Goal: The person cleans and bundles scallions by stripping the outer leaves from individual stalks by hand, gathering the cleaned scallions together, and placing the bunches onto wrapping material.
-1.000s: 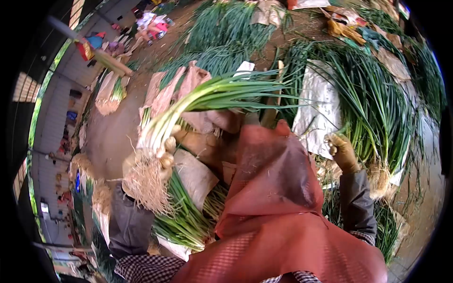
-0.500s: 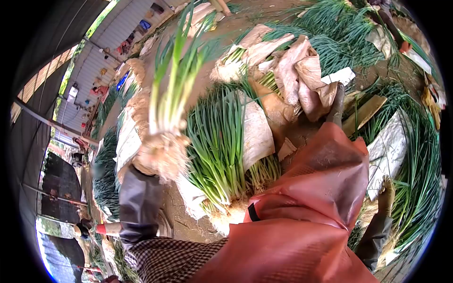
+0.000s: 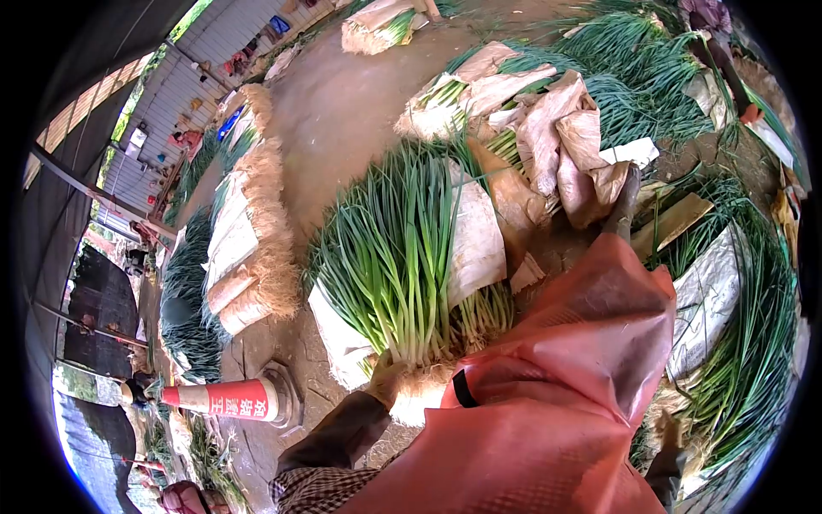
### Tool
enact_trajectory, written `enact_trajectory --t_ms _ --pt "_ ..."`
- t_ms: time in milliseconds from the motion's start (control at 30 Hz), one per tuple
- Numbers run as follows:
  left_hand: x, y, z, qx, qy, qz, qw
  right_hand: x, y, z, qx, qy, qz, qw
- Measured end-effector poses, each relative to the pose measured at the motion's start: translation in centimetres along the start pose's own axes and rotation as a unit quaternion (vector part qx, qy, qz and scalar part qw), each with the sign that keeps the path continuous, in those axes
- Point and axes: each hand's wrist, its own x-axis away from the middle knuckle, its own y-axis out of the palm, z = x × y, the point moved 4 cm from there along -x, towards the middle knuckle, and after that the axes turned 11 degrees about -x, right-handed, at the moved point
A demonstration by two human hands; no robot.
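My left hand [image 3: 387, 379] is at the lower left of a pile of spring onions [image 3: 402, 248], closed round the root end of a bunch there. The leaves of that bunch lie over the pile and fan up and to the left. A pale sheet [image 3: 473, 244] covers the pile's right side. At the lower right, my right hand [image 3: 670, 431] is beside the root end of another heap of spring onions [image 3: 753, 377], with a whitish sheet [image 3: 706, 295] over part of it. Its fingers are small and blurred among the roots.
A red apron [image 3: 548, 385] covers my lap and knee. To the left lie a red and white traffic cone [image 3: 244, 400] and a long row of wrapped spring onions [image 3: 261, 231], roots outward. Brown wrappings [image 3: 565, 137] lie ahead. A co-worker's arm [image 3: 717, 64] shows at the upper right.
My left hand has come down and right, bringing the raised bunch of spring onions onto the pile. The cone is now in full view. My right hand has moved down along the right heap.
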Motion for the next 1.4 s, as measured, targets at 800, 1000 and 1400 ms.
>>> enact_trajectory --t_ms 800,1000,1400 --pt "2.3 52.0 13.4 -0.14 0.119 -0.533 0.826 9.1 -15.0 -5.6 0.093 -0.189 0.482 0.85" --pt "5.5 58.2 6.0 -0.119 -0.031 -0.62 0.775 0.1 -10.8 -10.1 0.218 -0.099 0.25 0.938" --pt "11.0 60.5 -5.9 -0.209 -0.186 -0.617 0.735 9.3 4.8 -12.8 -0.16 -0.122 0.142 0.969"
